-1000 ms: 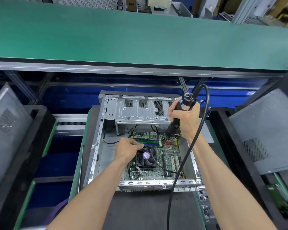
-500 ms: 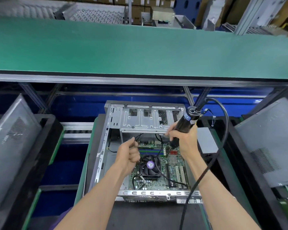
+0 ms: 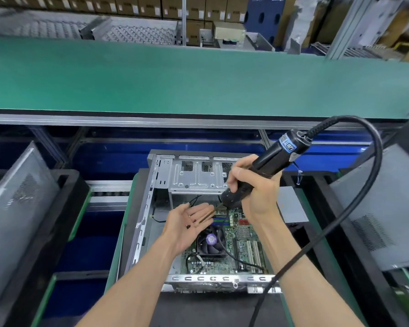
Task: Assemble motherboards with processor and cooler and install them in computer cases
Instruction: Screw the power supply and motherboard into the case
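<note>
At nine o'clock a grey side panel (image 3: pixel 17 208) leaned in a black tray (image 3: pixel 64 182). Toward the middle, the open computer case (image 3: pixel 151 208) lay on its side on a dark pallet, and inside it we saw the motherboard (image 3: pixel 243 246) seated on the floor of the case, its cooler (image 3: pixel 209 241) with the purple-centred fan at about seven o'clock on the board. Our left hand (image 3: pixel 189 225) hovered palm up over the case's nine o'clock half, fingers spread and relaxed, with a few small dark screws (image 3: pixel 191 220) lying loose in the palm. The bit of the electric screwdriver (image 3: pixel 265 171) reached down toward those screws, its tip just at the palm. Our right hand (image 3: pixel 255 190) was wrapped firmly round the screwdriver's black barrel, which tilted up toward two o'clock. From its top a thick black cable (image 3: pixel 354 218) looped over and fell toward five o'clock. At three o'clock another grey panel (image 3: pixel 376 208) stood tilted. Across twelve o'clock ran the green conveyor belt (image 3: pixel 198 79).
</note>
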Available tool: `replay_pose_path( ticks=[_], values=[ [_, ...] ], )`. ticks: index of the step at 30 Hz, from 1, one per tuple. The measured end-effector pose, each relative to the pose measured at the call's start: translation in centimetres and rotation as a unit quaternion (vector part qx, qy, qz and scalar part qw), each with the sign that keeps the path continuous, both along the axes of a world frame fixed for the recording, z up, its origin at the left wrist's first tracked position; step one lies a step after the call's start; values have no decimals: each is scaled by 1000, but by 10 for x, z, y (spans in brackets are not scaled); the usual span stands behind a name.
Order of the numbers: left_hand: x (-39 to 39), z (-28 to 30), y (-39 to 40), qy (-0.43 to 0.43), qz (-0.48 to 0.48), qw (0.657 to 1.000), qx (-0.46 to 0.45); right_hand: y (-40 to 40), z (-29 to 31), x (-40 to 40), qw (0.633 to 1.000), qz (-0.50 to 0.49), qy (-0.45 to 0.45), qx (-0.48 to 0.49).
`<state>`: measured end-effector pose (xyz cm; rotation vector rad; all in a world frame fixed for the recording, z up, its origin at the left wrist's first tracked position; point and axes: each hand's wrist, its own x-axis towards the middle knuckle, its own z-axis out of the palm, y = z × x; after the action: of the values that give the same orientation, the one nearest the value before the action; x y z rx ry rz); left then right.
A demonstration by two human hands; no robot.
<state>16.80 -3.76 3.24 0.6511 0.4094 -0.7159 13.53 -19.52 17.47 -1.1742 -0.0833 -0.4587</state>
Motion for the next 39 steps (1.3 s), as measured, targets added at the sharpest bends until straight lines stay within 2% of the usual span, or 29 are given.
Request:
replay_pose_path(
  ticks=[4,11,17,21,26,31,39],
  values=[
    [-2,2,0,-3,-4,999,-40,8,-2,2,1000,-8,-5,-3],
    [-2,2,2,-1,-14,999,-40,5,4,2,1000,-23,-16,4],
    [-5,5,1,30,-12,998,53,-1,12,3,999,-40,-22,12],
    [-5,3,-2,41,19,996,74,-3,13,3,999,-45,-23,13],
    [-3,1,-1,45,59,997,37,-6,13,4,998,-46,-26,25],
    [-1,-1,1,54,59,997,1,-6,15,5,998,-41,-27,34],
    [-1,-1,1,64,65,996,-9,-3,17,7,998,-41,-25,45]
  ],
)
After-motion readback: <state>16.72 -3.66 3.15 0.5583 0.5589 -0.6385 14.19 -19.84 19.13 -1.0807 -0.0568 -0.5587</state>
